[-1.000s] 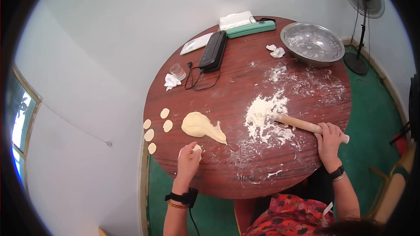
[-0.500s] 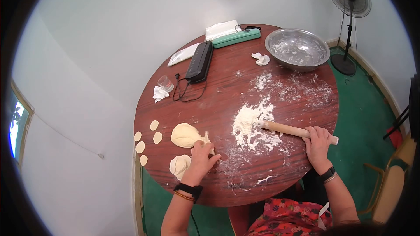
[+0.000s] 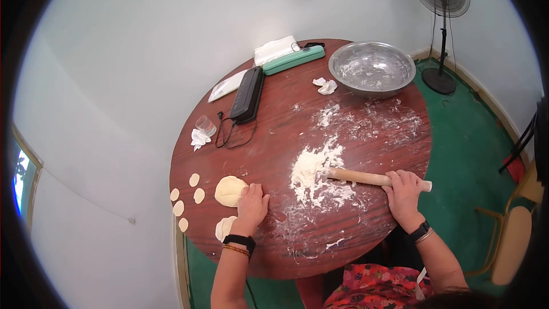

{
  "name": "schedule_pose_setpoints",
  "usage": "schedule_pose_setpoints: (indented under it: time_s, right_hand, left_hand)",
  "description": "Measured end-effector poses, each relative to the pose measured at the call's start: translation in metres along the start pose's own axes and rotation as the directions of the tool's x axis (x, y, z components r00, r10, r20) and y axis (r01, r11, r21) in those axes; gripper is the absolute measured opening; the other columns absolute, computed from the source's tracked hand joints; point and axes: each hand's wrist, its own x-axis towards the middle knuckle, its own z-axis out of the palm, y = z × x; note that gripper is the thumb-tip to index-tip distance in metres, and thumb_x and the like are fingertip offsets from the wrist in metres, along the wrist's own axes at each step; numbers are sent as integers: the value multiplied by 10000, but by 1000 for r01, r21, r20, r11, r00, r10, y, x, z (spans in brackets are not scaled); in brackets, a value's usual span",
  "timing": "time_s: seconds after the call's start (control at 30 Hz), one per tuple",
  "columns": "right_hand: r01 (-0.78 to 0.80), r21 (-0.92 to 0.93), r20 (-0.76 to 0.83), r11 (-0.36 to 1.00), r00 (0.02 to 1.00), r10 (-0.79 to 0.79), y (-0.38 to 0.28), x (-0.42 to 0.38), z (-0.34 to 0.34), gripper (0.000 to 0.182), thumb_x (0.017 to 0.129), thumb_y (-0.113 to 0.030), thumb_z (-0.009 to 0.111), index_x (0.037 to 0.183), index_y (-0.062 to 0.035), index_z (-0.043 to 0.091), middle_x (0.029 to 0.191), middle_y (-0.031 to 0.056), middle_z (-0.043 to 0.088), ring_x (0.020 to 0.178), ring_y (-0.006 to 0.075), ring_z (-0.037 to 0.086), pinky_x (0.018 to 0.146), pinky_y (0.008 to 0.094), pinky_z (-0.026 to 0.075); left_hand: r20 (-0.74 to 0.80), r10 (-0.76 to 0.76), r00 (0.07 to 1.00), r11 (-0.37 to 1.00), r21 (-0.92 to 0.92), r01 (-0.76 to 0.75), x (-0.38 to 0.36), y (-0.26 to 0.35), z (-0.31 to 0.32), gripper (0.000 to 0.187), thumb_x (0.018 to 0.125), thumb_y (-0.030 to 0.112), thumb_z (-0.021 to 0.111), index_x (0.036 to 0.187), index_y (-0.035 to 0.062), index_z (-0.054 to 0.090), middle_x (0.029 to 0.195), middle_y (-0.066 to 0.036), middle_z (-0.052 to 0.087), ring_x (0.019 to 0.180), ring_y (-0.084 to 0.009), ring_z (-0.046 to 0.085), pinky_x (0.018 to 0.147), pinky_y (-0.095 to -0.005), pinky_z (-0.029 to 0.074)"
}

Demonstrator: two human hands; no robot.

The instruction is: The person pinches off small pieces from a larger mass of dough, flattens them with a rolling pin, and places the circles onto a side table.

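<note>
My left hand (image 3: 252,208) presses on the right side of a smooth pale lump of dough (image 3: 230,191), its fingers closed against the edge and partly hiding it. Just below, beside my wrist, lies a stack of flat dough rounds (image 3: 225,229), partly covered by my hand. My right hand (image 3: 404,197) is wrapped round the right end of a wooden rolling pin (image 3: 360,177). The pin's far end rests at a heap of white flour (image 3: 311,169). Several small dough rounds (image 3: 199,195) lie apart at the table's left edge.
On the round table (image 3: 274,137) stand a steel bowl (image 3: 372,88), a black appliance with a cord (image 3: 247,94), a green case (image 3: 294,60) and a glass (image 3: 206,126). Crumpled tissues (image 3: 327,87) lie near the bowl. A fan (image 3: 440,80) and chair (image 3: 510,249) stand right.
The torn-looking flap at the dough's right side no longer shows; my left hand now covers that edge. My right hand keeps its hold on the rolling pin. The view has shifted slightly.
</note>
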Motion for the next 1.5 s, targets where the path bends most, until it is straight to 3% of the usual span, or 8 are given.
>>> schedule_pose_setpoints:
  time_s: [0.27, 0.47, 0.87, 1.07, 1.17, 1.27, 1.37, 1.5]
  right_hand:
    - [-10, 5, 5, 1000, 1000, 10, 0, 0, -1, 410, 769, -138, 732, 1156, -97, 605, 1088, 72, 568, 1053, 282, 524, 941, 459, 337]
    - [-17, 20, 9, 1000, 1000, 17, 0, 0, -2, 409, 772, -147, 731, 1157, -101, 605, 1092, 68, 565, 1055, 278, 521, 939, 461, 333]
    - [-13, 13, -13, 1000, 1000, 14, -1, 1, -2, 379, 789, -165, 726, 1147, -106, 615, 1070, 71, 576, 1040, 291, 531, 937, 458, 340]
    - [-13, 23, 1, 1000, 1000, 13, -1, 1, -4, 407, 771, -149, 731, 1155, -101, 603, 1072, 64, 560, 1040, 272, 520, 944, 453, 334]
    - [-13, 28, -11, 1000, 1000, 13, 0, 1, -3, 408, 771, -154, 732, 1155, -101, 603, 1068, 61, 560, 1037, 271, 521, 942, 452, 335]
    - [-1, 12, -25, 1000, 1000, 1, 2, -1, 1, 408, 772, -158, 731, 1155, -100, 603, 1070, 59, 562, 1038, 269, 521, 942, 449, 334]
    - [-6, 13, -17, 1000, 1000, 7, 2, 0, 1, 410, 772, -160, 732, 1156, -99, 603, 1076, 61, 563, 1043, 269, 520, 946, 452, 333]
    - [-19, 21, 6, 1000, 1000, 19, 2, 1, -2, 414, 769, -158, 733, 1157, -102, 603, 1086, 63, 562, 1051, 269, 519, 951, 457, 331]
  left_hand:
    - [-23, 158, 987, 987, -10, -158, 0, -22, -5, 235, 826, 189, 700, 961, 9, 633, 952, -135, 640, 928, -354, 574, 801, -478, 485]
    - [-169, -3, 986, 995, -94, -13, 0, -13, 1, 247, 821, 191, 701, 990, 27, 628, 1013, -161, 625, 964, -367, 557, 859, -490, 459]
    - [-126, 107, 986, 994, 19, -105, -1, -21, 0, 204, 848, 204, 657, 989, 58, 635, 999, -132, 619, 973, -354, 564, 788, -485, 511]
    - [54, 136, 989, 990, 21, -137, -7, -23, -9, 336, 760, 93, 637, 1090, 42, 598, 1013, -144, 616, 993, -379, 533, 851, -497, 472]
    - [-41, 19, 999, 973, -228, -28, -8, -17, -16, 490, 713, 61, 616, 1200, 42, 564, 1011, -154, 613, 1007, -392, 518, 902, -493, 435]
    - [-102, 119, 988, 977, -164, -135, -8, -37, 6, 637, 730, 60, 622, 1351, 45, 481, 1074, -206, 595, 997, -429, 511, 895, -512, 410]
    - [-193, 63, 979, 990, -112, -86, -11, -37, 22, 606, 715, 34, 609, 1303, -27, 471, 1116, -266, 557, 997, -450, 506, 900, -500, 397]
    - [-325, -302, 896, 951, -43, 305, -23, -12, 12, 484, 807, 202, 670, 1142, -96, 488, 1113, -329, 522, 988, -468, 523, 863, -544, 427]
